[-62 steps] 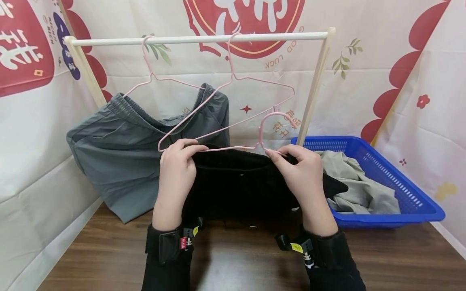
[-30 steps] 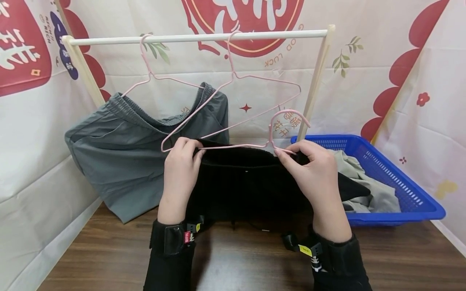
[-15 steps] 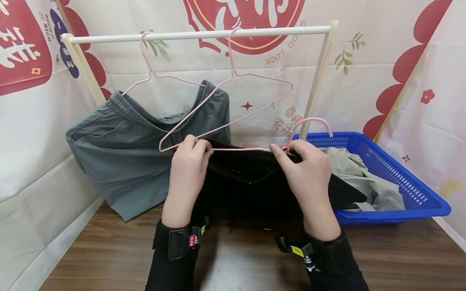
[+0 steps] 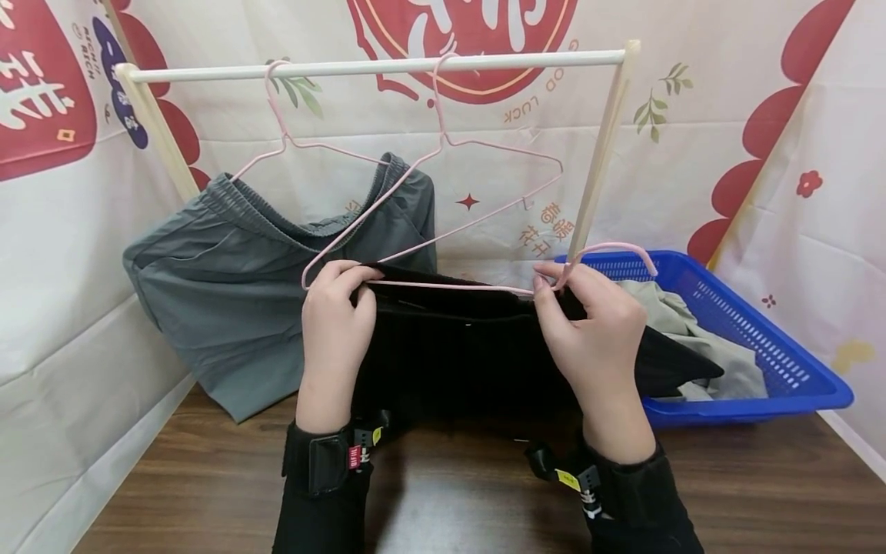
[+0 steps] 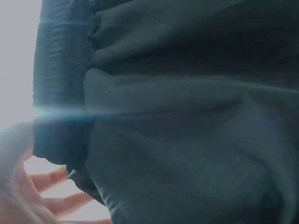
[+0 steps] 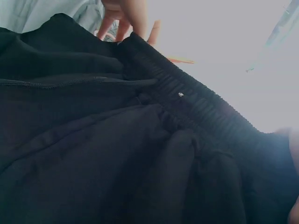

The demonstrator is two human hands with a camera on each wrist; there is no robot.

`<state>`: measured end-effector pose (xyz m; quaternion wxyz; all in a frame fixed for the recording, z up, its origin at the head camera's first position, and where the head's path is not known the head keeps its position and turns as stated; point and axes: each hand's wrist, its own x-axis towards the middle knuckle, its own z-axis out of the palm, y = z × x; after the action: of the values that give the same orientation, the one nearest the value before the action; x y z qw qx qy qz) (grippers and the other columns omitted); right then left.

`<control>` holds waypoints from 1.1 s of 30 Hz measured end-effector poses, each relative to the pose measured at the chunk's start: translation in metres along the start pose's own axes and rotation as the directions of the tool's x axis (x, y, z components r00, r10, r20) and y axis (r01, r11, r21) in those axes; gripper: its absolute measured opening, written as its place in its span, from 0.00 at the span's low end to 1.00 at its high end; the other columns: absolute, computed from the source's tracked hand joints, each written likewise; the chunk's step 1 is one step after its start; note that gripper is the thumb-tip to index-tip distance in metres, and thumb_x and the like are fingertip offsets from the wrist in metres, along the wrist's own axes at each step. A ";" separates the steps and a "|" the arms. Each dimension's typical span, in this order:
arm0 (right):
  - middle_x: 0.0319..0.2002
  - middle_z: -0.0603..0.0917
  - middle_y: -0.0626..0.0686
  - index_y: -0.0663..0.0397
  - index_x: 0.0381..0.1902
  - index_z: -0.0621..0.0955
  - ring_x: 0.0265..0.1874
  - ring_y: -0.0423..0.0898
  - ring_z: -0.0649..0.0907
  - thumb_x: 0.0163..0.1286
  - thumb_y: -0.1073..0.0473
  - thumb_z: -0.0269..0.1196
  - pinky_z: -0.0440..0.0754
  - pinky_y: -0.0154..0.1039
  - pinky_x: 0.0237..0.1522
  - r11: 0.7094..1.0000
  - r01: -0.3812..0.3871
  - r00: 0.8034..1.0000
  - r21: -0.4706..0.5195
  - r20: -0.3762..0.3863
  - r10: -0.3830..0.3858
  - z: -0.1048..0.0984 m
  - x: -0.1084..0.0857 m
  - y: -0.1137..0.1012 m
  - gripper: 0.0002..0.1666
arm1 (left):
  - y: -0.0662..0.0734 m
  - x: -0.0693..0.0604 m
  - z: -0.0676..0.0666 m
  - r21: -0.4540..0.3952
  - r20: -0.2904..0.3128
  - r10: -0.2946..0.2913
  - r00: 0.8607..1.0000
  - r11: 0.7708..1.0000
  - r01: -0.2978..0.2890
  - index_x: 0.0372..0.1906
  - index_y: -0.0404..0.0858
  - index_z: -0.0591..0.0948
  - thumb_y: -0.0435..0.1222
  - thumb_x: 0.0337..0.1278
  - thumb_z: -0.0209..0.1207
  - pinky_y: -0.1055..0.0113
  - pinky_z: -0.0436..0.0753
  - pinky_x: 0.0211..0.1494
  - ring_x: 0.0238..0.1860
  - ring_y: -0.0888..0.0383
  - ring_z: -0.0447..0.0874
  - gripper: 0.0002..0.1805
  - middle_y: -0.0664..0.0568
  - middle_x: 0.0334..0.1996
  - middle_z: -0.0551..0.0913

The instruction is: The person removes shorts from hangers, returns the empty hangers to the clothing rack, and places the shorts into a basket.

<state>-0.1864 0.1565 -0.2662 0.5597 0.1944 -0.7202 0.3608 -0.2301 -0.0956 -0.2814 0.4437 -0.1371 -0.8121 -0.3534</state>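
Note:
In the head view, black shorts point(image 4: 464, 362) hang between my hands, waist opening up. A pink hanger point(image 4: 450, 287) runs along that opening, its hook tipped over to the right. My left hand point(image 4: 339, 315) grips the left part of the waistband, where the hanger's end is hidden. Near the hanger's neck, my right hand point(image 4: 588, 315) pinches the hanger and the waistband, thumb in front. The gathered elastic waistband point(image 6: 187, 93) stretches across the right wrist view. Fabric of the shorts point(image 5: 187, 140) fills most of the left wrist view, with fingers behind the waistband.
Behind stands a white rack point(image 4: 374, 68) with wooden posts. Grey shorts point(image 4: 242, 308) hang from it on a pink hanger point(image 4: 280, 131); a bare pink hanger point(image 4: 439, 131) is beside them. At right, a blue basket point(image 4: 810, 392) holds beige clothing point(image 4: 720, 354). The table point(image 4: 443, 492) is brown wood.
The held hanger has shifted right and its hook has tipped lower to the right. My right hand now pinches near the hanger's neck. My left hand moved right, then back left.

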 end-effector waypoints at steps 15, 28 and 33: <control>0.16 0.72 0.53 0.62 0.46 0.85 0.13 0.39 0.59 0.67 0.66 0.61 0.54 0.29 0.18 0.996 -0.039 0.999 -0.083 -0.001 0.039 -0.011 0.004 0.007 0.12 | -0.007 0.003 0.000 -0.097 0.018 -0.141 0.990 0.985 0.142 0.46 0.34 0.83 0.20 0.62 0.41 0.53 0.74 0.49 0.53 0.48 0.74 0.20 0.44 0.48 0.79; 0.29 0.85 0.61 0.67 0.44 0.85 0.16 0.36 0.60 0.64 0.68 0.64 0.58 0.26 0.22 0.999 -0.033 0.992 -0.005 -0.123 0.033 -0.019 0.007 0.013 0.11 | -0.007 0.005 -0.006 -0.219 0.100 -0.271 0.957 0.933 0.287 0.53 0.35 0.81 0.21 0.60 0.42 0.58 0.67 0.45 0.45 0.50 0.73 0.22 0.44 0.46 0.82; 0.21 0.77 0.50 0.64 0.44 0.86 0.17 0.36 0.64 0.65 0.69 0.64 0.61 0.27 0.21 0.992 -0.099 0.985 0.082 -0.132 0.110 -0.022 0.006 0.013 0.11 | -0.012 0.008 -0.006 -0.268 0.299 -0.330 0.896 0.872 0.410 0.64 0.41 0.72 0.22 0.55 0.43 0.59 0.64 0.42 0.37 0.51 0.68 0.30 0.49 0.45 0.84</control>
<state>-0.1824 0.1820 -0.2617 0.5803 0.1521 -0.6753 0.4290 -0.2372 -0.1088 -0.2783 0.2356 -0.0913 -0.8019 -0.5414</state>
